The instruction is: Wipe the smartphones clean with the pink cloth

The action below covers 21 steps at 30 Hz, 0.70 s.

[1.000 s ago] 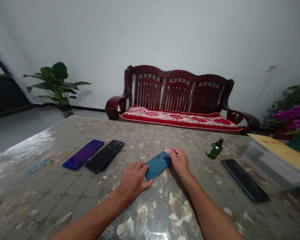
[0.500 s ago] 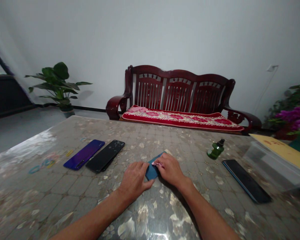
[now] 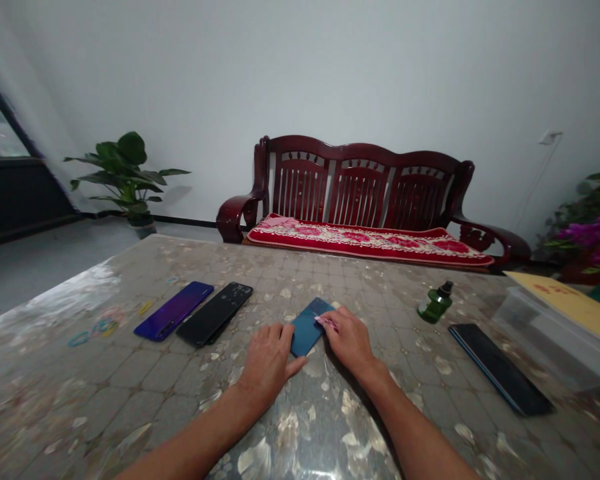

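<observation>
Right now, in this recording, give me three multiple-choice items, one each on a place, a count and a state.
1. Where does the green bottle stand?
A. right of the hands, beyond the dark phone
B. left of the purple phone
C. on the bench

2. How many phones lie on the table?
A. two
B. four
C. six

3. How is the teal phone lying?
A. upright against the box
B. lifted clear
C. flat, both hands on it

Answers:
1 A, it stands by the right-hand phone's far end.
2 B, purple, black, teal and dark ones show.
3 C, the left hand pins its near end and the right hand presses a pink bit on it.
</observation>
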Tool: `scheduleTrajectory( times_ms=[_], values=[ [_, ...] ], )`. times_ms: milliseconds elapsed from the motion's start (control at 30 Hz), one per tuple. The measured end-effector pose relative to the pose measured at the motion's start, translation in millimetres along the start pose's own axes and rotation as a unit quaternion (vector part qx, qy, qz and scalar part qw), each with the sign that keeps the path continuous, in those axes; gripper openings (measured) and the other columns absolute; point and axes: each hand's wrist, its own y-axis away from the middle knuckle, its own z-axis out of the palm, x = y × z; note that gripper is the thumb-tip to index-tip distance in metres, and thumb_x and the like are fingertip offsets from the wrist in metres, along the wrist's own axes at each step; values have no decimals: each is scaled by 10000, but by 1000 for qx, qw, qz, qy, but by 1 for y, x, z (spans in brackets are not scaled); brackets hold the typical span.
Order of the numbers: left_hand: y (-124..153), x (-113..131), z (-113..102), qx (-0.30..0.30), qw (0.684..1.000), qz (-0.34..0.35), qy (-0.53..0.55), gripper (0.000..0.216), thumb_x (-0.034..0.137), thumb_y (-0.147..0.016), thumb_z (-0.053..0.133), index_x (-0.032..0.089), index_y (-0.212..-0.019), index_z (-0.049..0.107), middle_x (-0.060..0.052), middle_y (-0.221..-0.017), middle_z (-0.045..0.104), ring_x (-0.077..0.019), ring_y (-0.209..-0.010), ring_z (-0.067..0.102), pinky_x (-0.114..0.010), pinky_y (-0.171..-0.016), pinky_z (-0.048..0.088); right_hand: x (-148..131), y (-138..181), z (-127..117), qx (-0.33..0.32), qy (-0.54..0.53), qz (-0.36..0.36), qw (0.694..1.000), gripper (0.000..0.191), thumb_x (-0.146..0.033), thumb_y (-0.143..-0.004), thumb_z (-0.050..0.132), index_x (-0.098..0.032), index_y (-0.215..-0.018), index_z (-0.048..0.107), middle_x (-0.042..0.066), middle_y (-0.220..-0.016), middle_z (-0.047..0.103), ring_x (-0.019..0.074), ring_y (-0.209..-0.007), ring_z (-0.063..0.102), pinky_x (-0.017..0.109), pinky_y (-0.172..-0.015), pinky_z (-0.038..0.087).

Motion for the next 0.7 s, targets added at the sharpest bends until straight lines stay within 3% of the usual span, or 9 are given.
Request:
scheduleTrajectory(
  times_ms=[167, 367, 500, 600, 700],
  values=[
    [16, 13, 11, -26, 996, 42, 71, 394, 312, -814, 758, 199, -1148, 583, -84, -1122, 628, -290, -1055, 580, -419, -932, 463, 0, -2, 6, -7, -70, -10, 997, 221, -339, -955, 548, -272, -944, 759, 13, -858, 660, 162, -810, 628, 255, -735, 431],
    [21, 15, 25, -17, 953, 212, 215, 320, 237, -868, 690, 244, -1175, 598, -31, -1176, 670, -223, -1095, 598, -350, -988, 460, 16, -8, 9, 31, -178, 35, 983, 242, -398, -907, 578, -239, -922, 760, 30, -887, 689, 171, -812, 640, 267, -752, 463],
    [1, -3, 17, 15, 951, 198, 239, 271, 183, -883, 642, 250, -1146, 652, -20, -1141, 714, -206, -1079, 639, -347, -999, 463, 26, -6, 5, 57, -153, 50, 985, 242, -391, -904, 568, -228, -954, 740, 39, -934, 695, 192, -874, 644, 289, -795, 464],
    [-28, -25, 9, 15, 963, 205, 176, 567, 312, -809, 757, 232, -1335, 559, -105, -1366, 614, -298, -1308, 514, -478, -1118, 366, 24, -1, -1, 46, -100, 43, 993, 207, -350, -913, 565, -233, -950, 732, 33, -917, 684, 187, -870, 637, 275, -773, 447],
    [-61, -41, 6, -39, 959, 257, 114, 905, 448, -682, 857, 229, -1454, 439, -155, -1540, 423, -359, -1459, 299, -542, -1167, 268, 18, 3, -5, 15, -24, 21, 999, 190, -291, -930, 548, -243, -910, 731, 23, -859, 662, 173, -831, 622, 258, -733, 418]
  ],
)
